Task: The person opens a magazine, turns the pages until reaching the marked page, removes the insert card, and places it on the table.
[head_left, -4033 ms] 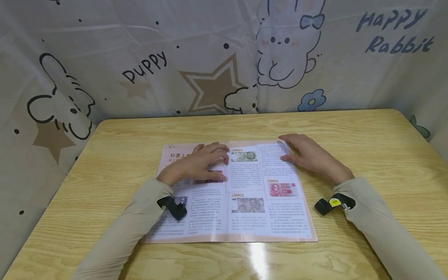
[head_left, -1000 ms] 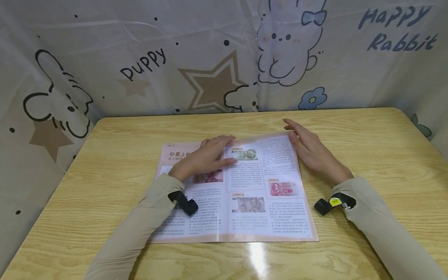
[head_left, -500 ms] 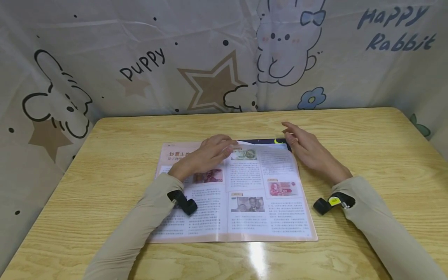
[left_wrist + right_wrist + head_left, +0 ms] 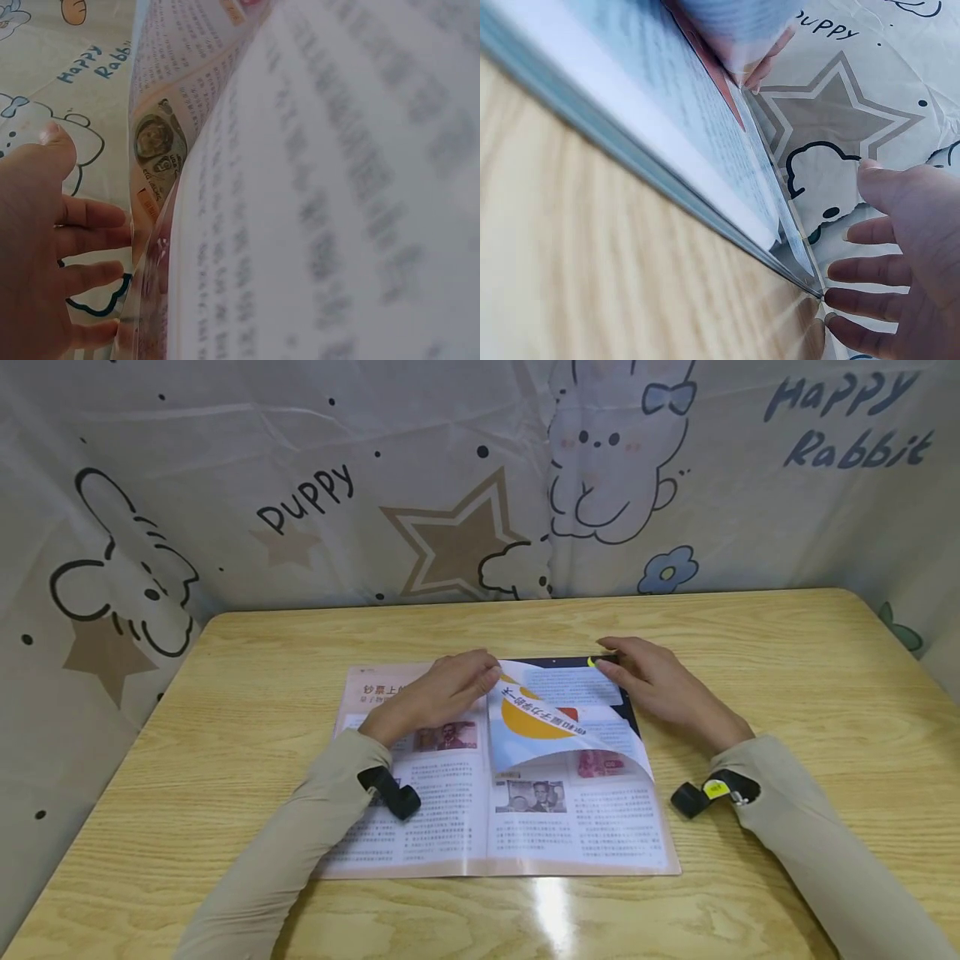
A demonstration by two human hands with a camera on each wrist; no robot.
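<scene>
An open magazine (image 4: 442, 835) lies on the table, with text columns and banknote pictures. Its right-hand leaf (image 4: 536, 727) bends over toward the front, showing an orange and pale-blue back. My left hand (image 4: 442, 693) is at the magazine's top edge by the spine, fingertips right at the bent leaf. In the left wrist view its fingers (image 4: 94, 279) reach the paper, thumb apart from it. At the top right corner is my right hand (image 4: 660, 689), over the dark-edged page beneath (image 4: 551, 662). The right wrist view shows its fingers (image 4: 870, 270) spread, fingertips by the magazine's corner.
A wood-grain table (image 4: 262, 660) bears the magazine. Behind it hangs a pale cloth (image 4: 420, 435) printed with stars, a rabbit and lettering. Both forearms wear beige sleeves with a black wrist camera (image 4: 693, 800) on each.
The right-hand leaf, raised at its top corner by my right hand a second ago, has flopped toward the front and bares the page beneath. My right hand has come slightly down.
</scene>
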